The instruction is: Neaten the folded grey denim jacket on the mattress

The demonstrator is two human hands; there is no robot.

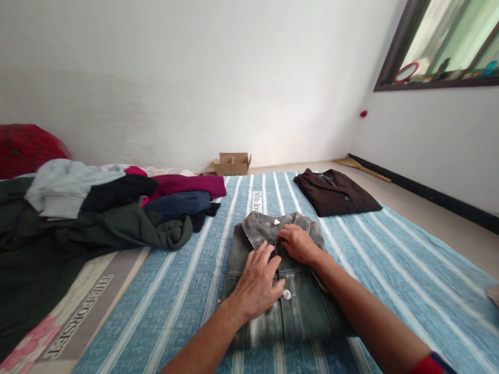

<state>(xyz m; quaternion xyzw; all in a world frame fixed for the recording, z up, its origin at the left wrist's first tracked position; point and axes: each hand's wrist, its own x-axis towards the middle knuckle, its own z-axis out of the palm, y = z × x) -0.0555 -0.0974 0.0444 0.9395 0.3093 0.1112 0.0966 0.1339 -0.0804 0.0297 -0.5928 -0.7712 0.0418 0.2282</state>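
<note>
A folded grey denim jacket [296, 306] lies on the blue striped sheet [390, 270] in front of me. My left hand [257, 283] rests flat on its front, fingers stretched toward the button line. My right hand [298, 243] lies just below the collar with its fingers curled in, pinching at the placket near a button. A white button shows beside my left thumb.
A folded dark brown garment [337, 193] lies further back on the right. A heap of unfolded clothes [97, 208] covers the left side. A small cardboard box [232, 163] stands by the far wall. Bare floor runs along the right wall under a window.
</note>
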